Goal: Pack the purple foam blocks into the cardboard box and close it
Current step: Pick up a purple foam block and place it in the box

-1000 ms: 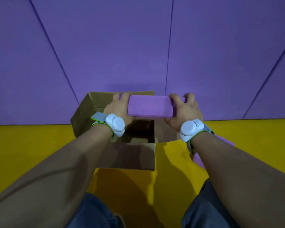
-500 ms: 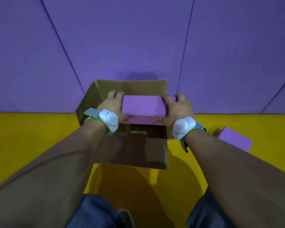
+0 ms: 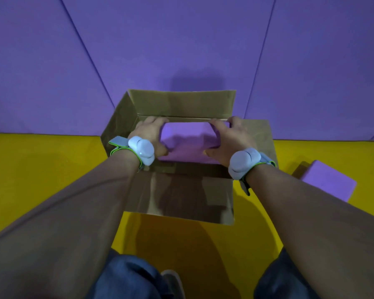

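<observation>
An open cardboard box (image 3: pixel 177 195) stands on the yellow floor in front of me, its flaps spread outward. A purple foam block (image 3: pixel 189 141) sits low inside the box opening, gripped at both ends. My left hand (image 3: pixel 150 134) clasps its left end and my right hand (image 3: pixel 229 140) clasps its right end. Both wrists wear white bands. A second purple foam block (image 3: pixel 330 182) lies on the floor to the right of the box. The box's bottom is hidden by the held block.
A purple padded wall (image 3: pixel 181 50) rises directly behind the box. The yellow floor (image 3: pixel 41 169) spreads left and right. My knees in dark trousers (image 3: pixel 130 277) are at the bottom of the view, close to the box's near flap.
Both hands have carried the held block from above the box's right edge leftward and down into the opening. The view has shifted, bringing the second block on the floor into sight.
</observation>
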The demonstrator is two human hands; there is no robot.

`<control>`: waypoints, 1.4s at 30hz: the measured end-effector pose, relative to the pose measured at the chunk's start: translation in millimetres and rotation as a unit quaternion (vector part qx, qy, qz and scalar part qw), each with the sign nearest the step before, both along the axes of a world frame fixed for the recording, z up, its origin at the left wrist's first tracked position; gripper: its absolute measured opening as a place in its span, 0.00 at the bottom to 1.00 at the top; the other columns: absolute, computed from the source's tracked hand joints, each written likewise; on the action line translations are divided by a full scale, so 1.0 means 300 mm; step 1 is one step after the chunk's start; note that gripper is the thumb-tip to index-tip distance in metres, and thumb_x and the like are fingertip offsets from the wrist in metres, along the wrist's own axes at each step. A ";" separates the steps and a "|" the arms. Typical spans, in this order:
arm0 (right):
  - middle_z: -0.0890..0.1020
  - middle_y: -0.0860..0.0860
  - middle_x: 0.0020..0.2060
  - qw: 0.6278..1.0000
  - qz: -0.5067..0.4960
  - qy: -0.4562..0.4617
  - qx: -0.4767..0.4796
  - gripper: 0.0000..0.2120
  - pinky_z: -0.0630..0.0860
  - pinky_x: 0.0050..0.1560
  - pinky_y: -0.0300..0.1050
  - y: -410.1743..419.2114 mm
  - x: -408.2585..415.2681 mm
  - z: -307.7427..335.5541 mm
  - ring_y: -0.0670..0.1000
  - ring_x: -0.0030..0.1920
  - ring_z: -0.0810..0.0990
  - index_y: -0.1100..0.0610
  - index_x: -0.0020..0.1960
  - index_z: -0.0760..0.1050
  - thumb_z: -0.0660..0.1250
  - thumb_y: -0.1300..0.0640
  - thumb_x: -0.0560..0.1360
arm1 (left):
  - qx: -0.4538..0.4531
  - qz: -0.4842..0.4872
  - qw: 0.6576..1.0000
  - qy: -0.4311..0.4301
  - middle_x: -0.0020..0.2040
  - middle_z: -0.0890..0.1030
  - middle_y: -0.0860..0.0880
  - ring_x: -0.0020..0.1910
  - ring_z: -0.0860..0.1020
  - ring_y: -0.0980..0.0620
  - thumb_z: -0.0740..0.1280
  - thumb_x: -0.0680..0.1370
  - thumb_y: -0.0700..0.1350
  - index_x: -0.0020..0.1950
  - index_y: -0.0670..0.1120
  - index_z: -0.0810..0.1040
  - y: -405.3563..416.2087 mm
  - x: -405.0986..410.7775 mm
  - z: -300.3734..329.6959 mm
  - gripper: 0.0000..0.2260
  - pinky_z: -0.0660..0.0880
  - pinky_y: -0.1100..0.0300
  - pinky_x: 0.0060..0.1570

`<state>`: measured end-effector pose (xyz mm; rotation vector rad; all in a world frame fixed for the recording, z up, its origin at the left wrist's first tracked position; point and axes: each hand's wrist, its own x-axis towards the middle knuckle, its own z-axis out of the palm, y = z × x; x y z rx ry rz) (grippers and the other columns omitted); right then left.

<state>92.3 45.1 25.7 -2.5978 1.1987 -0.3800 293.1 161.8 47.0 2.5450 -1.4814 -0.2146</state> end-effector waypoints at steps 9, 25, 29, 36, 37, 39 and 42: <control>0.68 0.56 0.60 0.998 0.006 0.030 0.061 0.34 0.78 0.50 0.49 -0.024 0.024 -0.035 0.63 0.54 0.77 0.41 0.65 0.66 0.73 0.42 0.61 | 0.049 0.008 0.999 0.001 0.67 0.71 0.47 0.64 0.72 0.39 0.79 0.61 0.48 0.71 0.53 0.67 -0.031 0.006 -0.049 0.41 0.75 0.51 0.61; 0.70 0.57 0.62 0.971 0.020 0.176 0.162 0.36 0.71 0.50 0.45 -0.087 0.064 -0.141 0.60 0.58 0.76 0.49 0.68 0.65 0.75 0.44 0.64 | 0.197 -0.009 0.979 0.048 0.69 0.72 0.45 0.66 0.73 0.44 0.77 0.67 0.51 0.74 0.50 0.63 -0.130 0.020 -0.231 0.39 0.71 0.55 0.61; 0.71 0.58 0.62 0.967 0.030 0.196 0.160 0.35 0.73 0.53 0.46 -0.091 0.080 -0.144 0.59 0.59 0.76 0.49 0.68 0.66 0.74 0.44 0.66 | 0.217 -0.005 0.974 0.063 0.71 0.70 0.44 0.68 0.72 0.45 0.76 0.70 0.49 0.76 0.49 0.62 -0.139 0.039 -0.276 0.38 0.69 0.54 0.64; 0.76 0.54 0.62 0.959 -0.020 0.192 0.208 0.18 0.72 0.55 0.43 -0.085 0.141 -0.201 0.57 0.60 0.77 0.53 0.64 0.73 0.64 0.47 0.77 | 0.214 -0.006 0.972 0.099 0.73 0.69 0.44 0.71 0.69 0.44 0.70 0.76 0.44 0.76 0.48 0.63 -0.159 0.063 -0.325 0.30 0.62 0.66 0.43; 0.77 0.54 0.61 0.961 -0.030 0.188 0.200 0.15 0.71 0.54 0.42 -0.079 0.144 -0.206 0.56 0.59 0.78 0.54 0.62 0.75 0.60 0.50 0.79 | 0.214 -0.009 0.972 0.102 0.73 0.69 0.45 0.71 0.69 0.45 0.71 0.76 0.45 0.76 0.49 0.64 -0.159 0.063 -0.327 0.31 0.61 0.68 0.38; 0.79 0.55 0.58 0.959 -0.018 0.190 0.209 0.15 0.72 0.55 0.45 -0.078 0.147 -0.225 0.57 0.57 0.78 0.56 0.61 0.75 0.63 0.50 0.77 | 0.206 -0.015 0.972 0.109 0.67 0.71 0.54 0.65 0.71 0.53 0.74 0.73 0.48 0.75 0.49 0.64 -0.152 0.060 -0.327 0.34 0.58 0.72 0.33; 0.79 0.58 0.55 0.956 0.030 0.196 0.216 0.27 0.74 0.54 0.49 -0.076 0.137 -0.246 0.60 0.56 0.78 0.58 0.61 0.73 0.72 0.44 0.68 | 0.225 -0.017 0.968 0.108 0.42 0.65 0.62 0.44 0.67 0.61 0.75 0.70 0.53 0.74 0.50 0.66 -0.152 0.048 -0.332 0.35 0.61 0.73 0.30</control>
